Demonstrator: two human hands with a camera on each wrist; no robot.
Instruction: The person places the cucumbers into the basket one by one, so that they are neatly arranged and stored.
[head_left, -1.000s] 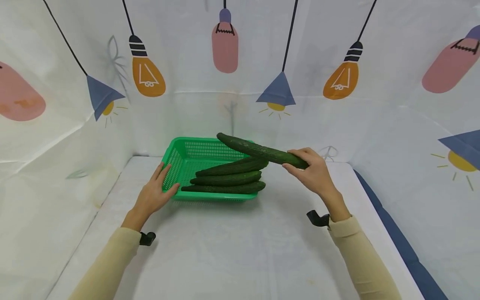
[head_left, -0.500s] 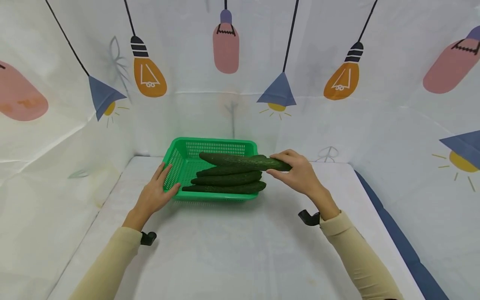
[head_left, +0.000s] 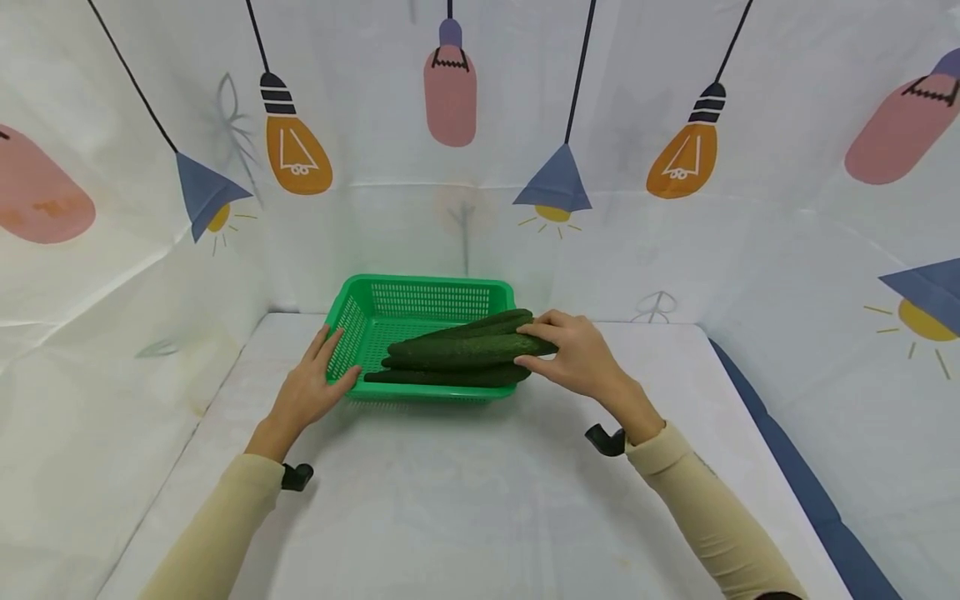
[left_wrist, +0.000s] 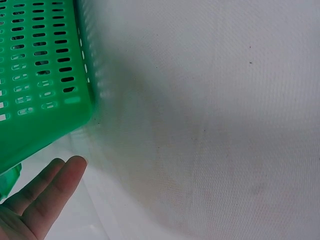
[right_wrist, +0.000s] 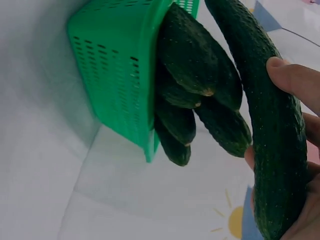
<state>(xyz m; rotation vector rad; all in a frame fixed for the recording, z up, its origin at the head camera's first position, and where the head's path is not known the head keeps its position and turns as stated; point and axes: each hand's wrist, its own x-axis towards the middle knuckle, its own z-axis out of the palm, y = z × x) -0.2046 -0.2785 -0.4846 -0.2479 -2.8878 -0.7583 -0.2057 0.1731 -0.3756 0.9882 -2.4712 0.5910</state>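
Observation:
A green perforated plastic basket (head_left: 427, 393) stands on the white surface with several dark green cucumbers (right_wrist: 190, 55) lying in it, their ends jutting past its right rim. My right hand (head_left: 577, 354) grips one cucumber (head_left: 480, 348) by its near end. This cucumber lies low across the others in the head view, thumb on one side and fingers round the other in the right wrist view (right_wrist: 265, 115). At the basket's left side rests my left hand (head_left: 303, 396), fingers extended along the rim and thumb by the front corner. Two straight fingers (left_wrist: 57, 190) show beside the basket in the left wrist view.
White sheeting (head_left: 390, 225) printed with lamps and bulbs hangs behind and at both sides. The white tabletop (head_left: 465, 500) stretches in front of the basket. A dark blue strip (head_left: 795, 475) runs along its right edge.
My right hand has moved left and down with the cucumber, from above the basket's right side onto the pile. My left hand has stayed at the basket's left rim.

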